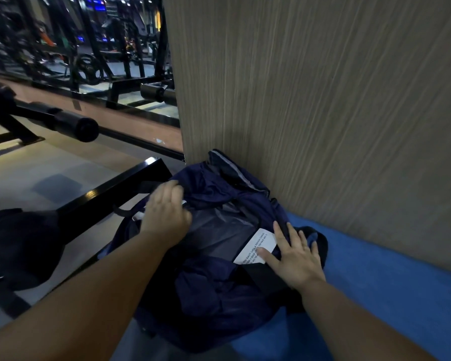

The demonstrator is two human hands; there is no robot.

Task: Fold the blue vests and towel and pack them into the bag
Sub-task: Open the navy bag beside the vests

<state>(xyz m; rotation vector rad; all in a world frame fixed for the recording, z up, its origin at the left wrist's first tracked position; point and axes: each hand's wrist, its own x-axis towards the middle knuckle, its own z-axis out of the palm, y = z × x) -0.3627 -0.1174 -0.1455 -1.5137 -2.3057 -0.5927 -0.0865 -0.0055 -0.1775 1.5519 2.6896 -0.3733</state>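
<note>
Head cam looks down at the navy bag (pixel 214 295), which we've got slumped on its side with the far end against the wood-grain wall panel (pixel 323 100). Part of it sits on a blue mat (pixel 388 282) that runs along the foot of that wall. The bag lies right between our hands, which are apart, one on each side.

Our left hand (pixel 166 212) is on the bag's upper left edge. The fingers are curled over the dark fabric there and grip it, just next to a small white tab. Our right hand (pixel 296 259) is on the opposite side, laid flat with the fingers spread and not gripping anything. Its index finger touches a white label (pixel 255 246) with printed text that's too small for us to read. Between the hands we can see a grey mesh panel (pixel 219 230) stretched across the bag.

A bit of brighter blue fabric (pixel 313 237) peeks out just past our right fingertips. We can't tell if that's a vest, the towel or just part of the bag.

Off to the left there's a black metal frame (pixel 110 191) touching or nearly touching the bag, and a dark padded seat (pixel 18 246) nearer to us. Further back a mirror (pixel 76 48) reflects gym machines.
</note>
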